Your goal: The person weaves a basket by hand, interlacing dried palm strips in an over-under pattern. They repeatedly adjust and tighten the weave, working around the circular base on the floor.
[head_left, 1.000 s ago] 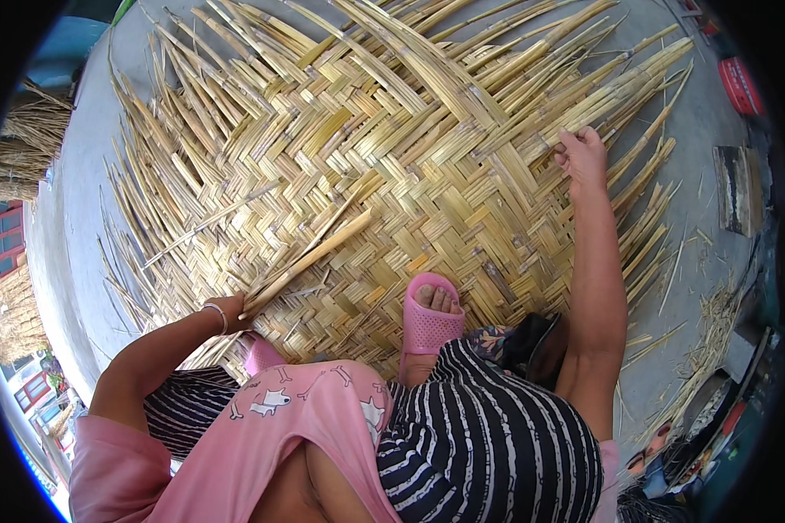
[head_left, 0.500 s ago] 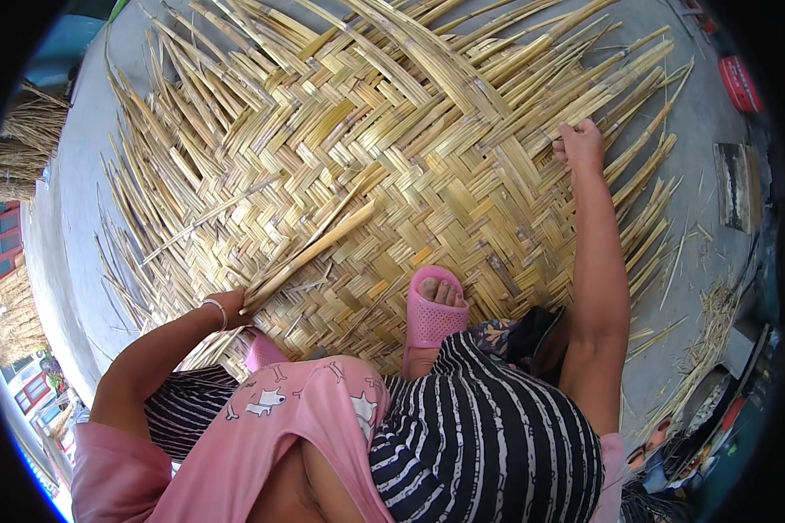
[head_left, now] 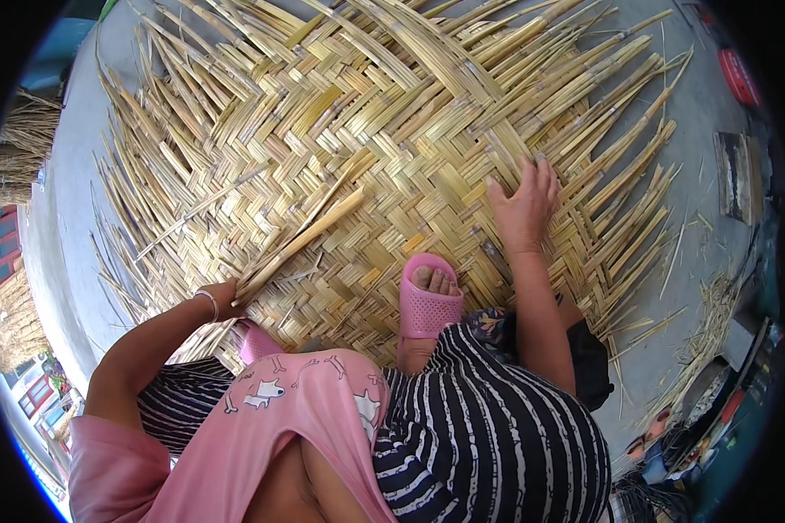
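A large woven mat [head_left: 366, 131] of flat yellow bamboo strips lies on the grey ground, with loose strip ends fanning out at its edges. My left hand [head_left: 222, 296], with a bangle at the wrist, grips the near end of a long loose bamboo strip [head_left: 301, 242] that slants up to the right across the weave. My right hand [head_left: 523, 205] rests palm down with fingers spread on the mat's right part. My foot in a pink slipper [head_left: 427, 301] stands on the mat between the hands.
Grey concrete ground [head_left: 706, 96] surrounds the mat. Loose bamboo scraps [head_left: 715, 305] lie at the right. A flat dark block [head_left: 737, 174] sits at the right edge. Straw bundles [head_left: 17, 139] are at the far left.
My right hand has come down and inward from the mat's right edge toward the middle, and now lies flat. The left hand keeps its hold on the strip.
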A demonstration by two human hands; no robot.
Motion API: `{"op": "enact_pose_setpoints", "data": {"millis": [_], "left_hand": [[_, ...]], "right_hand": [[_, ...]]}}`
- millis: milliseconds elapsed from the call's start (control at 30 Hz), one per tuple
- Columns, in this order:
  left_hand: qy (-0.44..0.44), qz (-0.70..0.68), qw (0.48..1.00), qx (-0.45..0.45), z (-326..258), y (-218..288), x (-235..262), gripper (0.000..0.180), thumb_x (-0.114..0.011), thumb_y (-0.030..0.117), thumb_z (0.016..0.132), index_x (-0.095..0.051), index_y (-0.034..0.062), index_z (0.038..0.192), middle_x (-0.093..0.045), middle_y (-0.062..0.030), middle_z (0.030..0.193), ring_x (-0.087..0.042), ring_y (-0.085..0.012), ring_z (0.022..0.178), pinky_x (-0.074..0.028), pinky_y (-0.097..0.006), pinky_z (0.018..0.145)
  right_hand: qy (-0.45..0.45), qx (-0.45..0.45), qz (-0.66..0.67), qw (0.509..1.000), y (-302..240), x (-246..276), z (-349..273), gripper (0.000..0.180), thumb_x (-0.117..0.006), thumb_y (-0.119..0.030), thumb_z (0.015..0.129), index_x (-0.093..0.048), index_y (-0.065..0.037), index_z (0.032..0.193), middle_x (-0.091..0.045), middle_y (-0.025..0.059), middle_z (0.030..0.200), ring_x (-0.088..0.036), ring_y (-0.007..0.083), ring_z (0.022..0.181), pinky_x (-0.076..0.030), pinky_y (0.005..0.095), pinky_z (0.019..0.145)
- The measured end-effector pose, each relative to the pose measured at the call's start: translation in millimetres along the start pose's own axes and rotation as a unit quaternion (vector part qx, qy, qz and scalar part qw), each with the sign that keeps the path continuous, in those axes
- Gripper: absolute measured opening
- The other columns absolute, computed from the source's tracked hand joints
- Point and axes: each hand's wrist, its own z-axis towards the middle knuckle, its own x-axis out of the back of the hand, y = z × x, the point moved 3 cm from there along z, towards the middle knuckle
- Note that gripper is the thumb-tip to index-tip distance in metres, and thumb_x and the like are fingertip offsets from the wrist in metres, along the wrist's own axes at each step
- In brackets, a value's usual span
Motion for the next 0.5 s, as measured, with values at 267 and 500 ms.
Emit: {"op": "enact_pose_setpoints", "data": {"millis": [267,500], "left_hand": [[0.000,0.007,1.000,-0.024,4,-4,-3,0.080,-0.072,0.049,0.065,-0.039,-0.0045,0.113,-0.061,-0.0248,0.091,-0.060,-0.0382,0.088,-0.048,-0.039,0.077],[-0.004,0.004,1.000,-0.028,2,-2,2,0.077,-0.073,0.047,0.065,-0.041,-0.0032,0.113,-0.062,-0.0235,0.093,-0.061,-0.0372,0.088,-0.048,-0.039,0.077]], "right_hand": [[0.005,-0.028,-0.046,0.999,-12,-14,-9,0.070,-0.062,-0.027,0.069,-0.035,-0.010,0.132,-0.033,0.0201,0.136,-0.021,0.0343,0.132,-0.012,0.0472,0.108],[0.010,-0.018,-0.029,0.999,-10,-15,-10,0.071,-0.060,-0.020,0.066,-0.036,-0.009,0.132,-0.032,0.0187,0.137,-0.019,0.0342,0.133,-0.012,0.0464,0.109]]}}
